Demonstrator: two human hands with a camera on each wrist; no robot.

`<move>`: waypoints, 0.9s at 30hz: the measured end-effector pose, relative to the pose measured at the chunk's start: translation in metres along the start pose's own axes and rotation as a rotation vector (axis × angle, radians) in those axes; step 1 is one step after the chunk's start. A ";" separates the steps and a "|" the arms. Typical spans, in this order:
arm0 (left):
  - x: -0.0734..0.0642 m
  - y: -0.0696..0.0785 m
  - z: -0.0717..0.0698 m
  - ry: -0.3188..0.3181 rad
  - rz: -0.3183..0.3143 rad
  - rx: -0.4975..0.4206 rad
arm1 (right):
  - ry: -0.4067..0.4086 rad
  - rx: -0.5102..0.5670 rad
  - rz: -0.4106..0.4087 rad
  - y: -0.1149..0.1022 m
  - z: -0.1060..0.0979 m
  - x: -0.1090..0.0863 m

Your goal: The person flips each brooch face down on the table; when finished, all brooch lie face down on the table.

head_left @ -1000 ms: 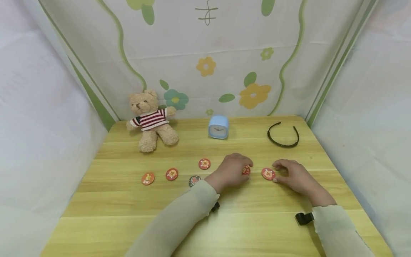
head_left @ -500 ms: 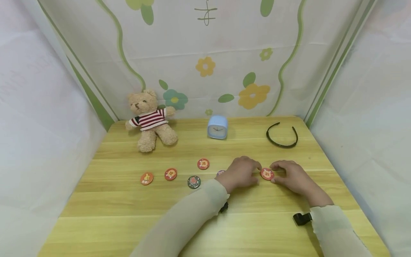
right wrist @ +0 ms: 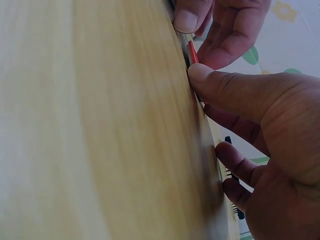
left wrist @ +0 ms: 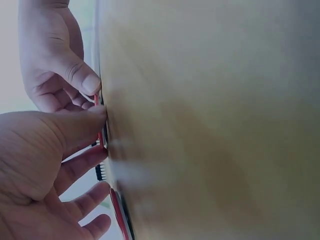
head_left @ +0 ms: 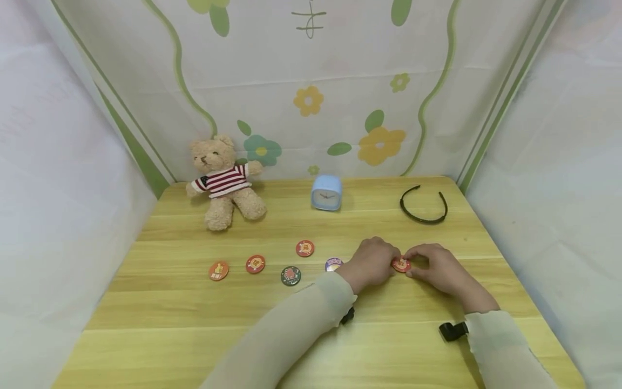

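A round red badge (head_left: 401, 264) lies on the wooden table (head_left: 311, 340) between the two hands. My left hand (head_left: 373, 263) pinches at its left side with thumb and index finger; the back of the hand hides part of it. From the right, my right hand (head_left: 437, 267) holds its edge between thumb and forefinger. In the left wrist view a red edge (left wrist: 103, 140) shows beside the left thumb. The right wrist view shows the red rim (right wrist: 192, 52) between both thumbs. A purple badge (head_left: 333, 265) is just left of my left hand.
Leftward lie a dark green badge (head_left: 291, 275), red badges (head_left: 305, 248) (head_left: 255, 264) and an orange badge (head_left: 218, 270). Behind them are a teddy bear (head_left: 225, 181), a blue clock (head_left: 326, 193) and a black headband (head_left: 424, 219). Fabric walls (head_left: 272, 65) enclose the table.
My left hand has moved right, up to the red badge by my right hand, uncovering the purple badge and the whole green one. My right hand has stayed nearly in place.
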State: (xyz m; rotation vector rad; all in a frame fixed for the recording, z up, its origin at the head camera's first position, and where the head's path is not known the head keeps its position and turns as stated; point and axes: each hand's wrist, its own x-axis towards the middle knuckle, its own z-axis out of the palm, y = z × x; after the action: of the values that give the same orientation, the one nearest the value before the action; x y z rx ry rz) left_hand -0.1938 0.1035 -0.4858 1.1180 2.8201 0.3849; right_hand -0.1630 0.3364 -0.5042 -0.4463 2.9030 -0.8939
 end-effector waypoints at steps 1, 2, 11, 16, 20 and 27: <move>0.000 0.000 0.000 0.005 0.002 0.007 | 0.000 0.000 0.000 0.000 0.000 0.000; 0.001 0.000 0.000 0.009 0.004 0.013 | -0.001 0.001 0.002 0.000 0.000 0.000; 0.000 0.002 -0.001 0.016 -0.001 0.031 | 0.008 -0.008 -0.028 0.001 0.000 0.001; 0.001 0.001 -0.001 0.025 -0.005 0.038 | 0.025 -0.006 -0.043 0.001 -0.005 -0.001; 0.004 0.000 -0.003 0.076 -0.015 0.066 | 0.067 0.001 -0.026 -0.002 -0.005 -0.002; 0.008 0.002 -0.003 0.103 -0.109 -0.009 | 0.123 -0.003 0.002 -0.007 0.001 0.002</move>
State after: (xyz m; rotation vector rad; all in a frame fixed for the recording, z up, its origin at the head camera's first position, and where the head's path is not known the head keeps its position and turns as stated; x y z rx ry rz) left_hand -0.1991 0.1102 -0.4818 0.9649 2.9485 0.4571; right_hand -0.1626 0.3302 -0.5011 -0.4020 3.0152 -0.9497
